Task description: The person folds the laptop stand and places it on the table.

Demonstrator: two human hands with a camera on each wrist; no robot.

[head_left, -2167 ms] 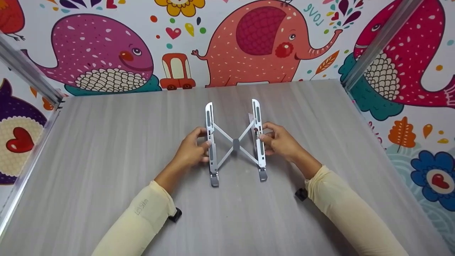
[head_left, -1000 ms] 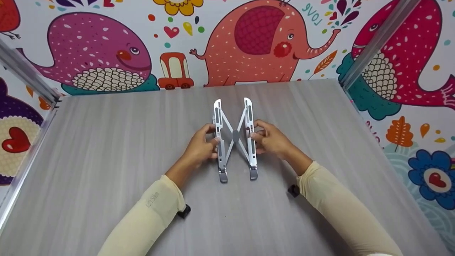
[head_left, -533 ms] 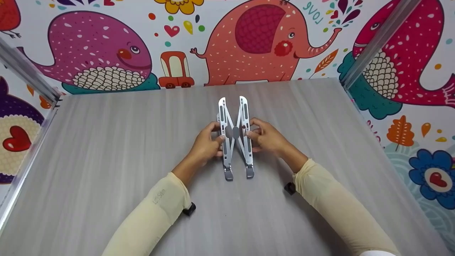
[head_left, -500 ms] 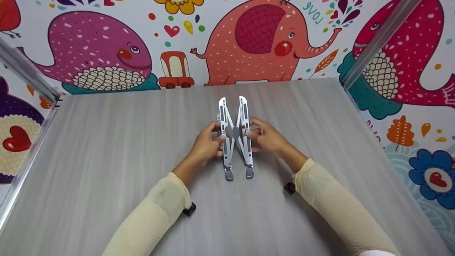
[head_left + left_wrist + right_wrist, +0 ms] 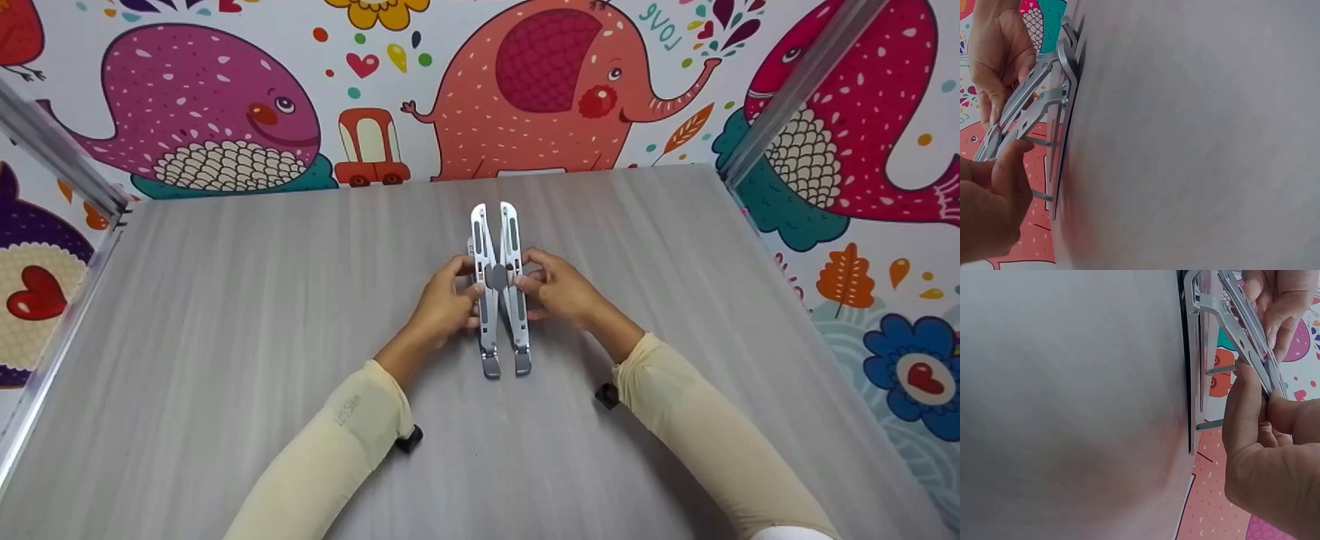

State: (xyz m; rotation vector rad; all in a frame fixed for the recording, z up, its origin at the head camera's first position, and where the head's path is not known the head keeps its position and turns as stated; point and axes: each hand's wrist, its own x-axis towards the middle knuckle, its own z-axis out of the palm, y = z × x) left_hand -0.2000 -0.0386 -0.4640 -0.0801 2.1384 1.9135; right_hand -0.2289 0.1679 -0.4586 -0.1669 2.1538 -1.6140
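Observation:
A silver folding laptop stand (image 5: 512, 247) stands on the table, its two slotted rails nearly side by side and meeting at a grey central hub (image 5: 496, 277). My left hand (image 5: 444, 301) grips the left rail near its middle, thumb on top. Across from it, my right hand (image 5: 561, 288) pinches the right rail in the same way. Grey hooked feet (image 5: 491, 367) point toward me at the near ends. In the left wrist view the sloping rails (image 5: 1033, 109) rise from the base bars (image 5: 1058, 146). The right wrist view shows thumb and fingers closed about the rail (image 5: 1241, 334).
The stand is on a grey wood-grain table (image 5: 247, 337). Behind it rises a wall (image 5: 450, 45) printed with cartoon animals, and metal posts (image 5: 802, 90) mark the back corners. A small black camera (image 5: 409, 438) is strapped under each sleeve cuff.
Both hands have moved inward, bringing the stand's rails from wide apart to almost together. The crossed bars have folded from a broad X to a narrow one.

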